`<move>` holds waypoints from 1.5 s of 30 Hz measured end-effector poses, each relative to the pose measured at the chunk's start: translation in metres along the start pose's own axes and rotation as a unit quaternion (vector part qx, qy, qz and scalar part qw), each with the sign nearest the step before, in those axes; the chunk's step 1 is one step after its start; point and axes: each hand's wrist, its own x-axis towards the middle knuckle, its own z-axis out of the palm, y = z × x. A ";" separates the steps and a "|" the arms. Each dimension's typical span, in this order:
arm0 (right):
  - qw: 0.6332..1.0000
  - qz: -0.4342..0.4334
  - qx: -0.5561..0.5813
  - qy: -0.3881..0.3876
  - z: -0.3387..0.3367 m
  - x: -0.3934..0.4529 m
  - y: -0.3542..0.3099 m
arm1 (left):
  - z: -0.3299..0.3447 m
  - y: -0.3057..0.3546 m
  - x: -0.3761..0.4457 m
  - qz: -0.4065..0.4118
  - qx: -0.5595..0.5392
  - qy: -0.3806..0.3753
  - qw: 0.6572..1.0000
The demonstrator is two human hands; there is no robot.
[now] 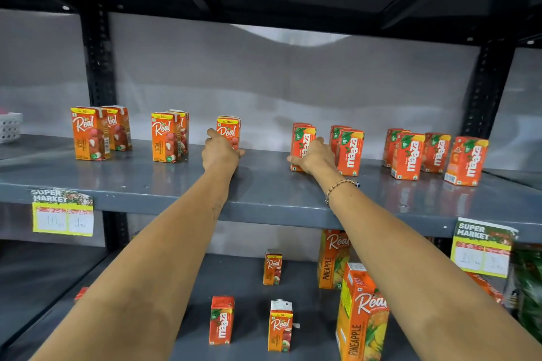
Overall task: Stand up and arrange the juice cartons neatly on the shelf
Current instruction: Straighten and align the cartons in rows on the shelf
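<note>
We find both arms extended onto the grey shelf (264, 182). The left hand (220, 152) is closed around the lower part of 1 upright Real litchi carton (229, 128), which stands just beyond its knuckles. The right hand (313, 157) grips the front Maaza carton (302, 141) of an upright pair, fingers wrapped over its right side. Left of the left hand, 2 pairs of Real cartons (165, 138) stand upright, well apart from it. Right of the right hand, a second Maaza pair (350, 152) stands just beside the wrist; further Maaza cartons (466, 161) stand beyond.
</note>
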 end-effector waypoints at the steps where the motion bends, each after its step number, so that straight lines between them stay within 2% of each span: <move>1: 1.000 -0.002 0.000 -0.001 0.000 0.000 0.000 | 0.000 0.000 0.000 0.000 0.000 0.001 1.000; 17: 0.998 -0.002 -0.046 -0.049 -0.009 -0.010 0.010 | -0.001 -0.003 0.001 0.014 0.009 0.018 1.000; 21: 0.997 0.030 -0.073 -0.020 -0.027 -0.012 0.027 | -0.001 -0.003 0.002 0.011 0.006 0.011 1.000; 27: 0.992 0.112 -0.039 0.033 -0.060 -0.006 0.062 | -0.001 -0.003 0.002 0.011 0.010 0.014 1.000; 33: 0.993 0.113 0.000 0.016 -0.056 -0.003 0.056 | 0.000 -0.004 0.003 0.009 0.017 0.016 1.000; 45: 0.995 0.089 -0.001 0.039 -0.048 0.002 0.061 | 0.000 -0.005 0.003 0.009 0.013 0.012 1.000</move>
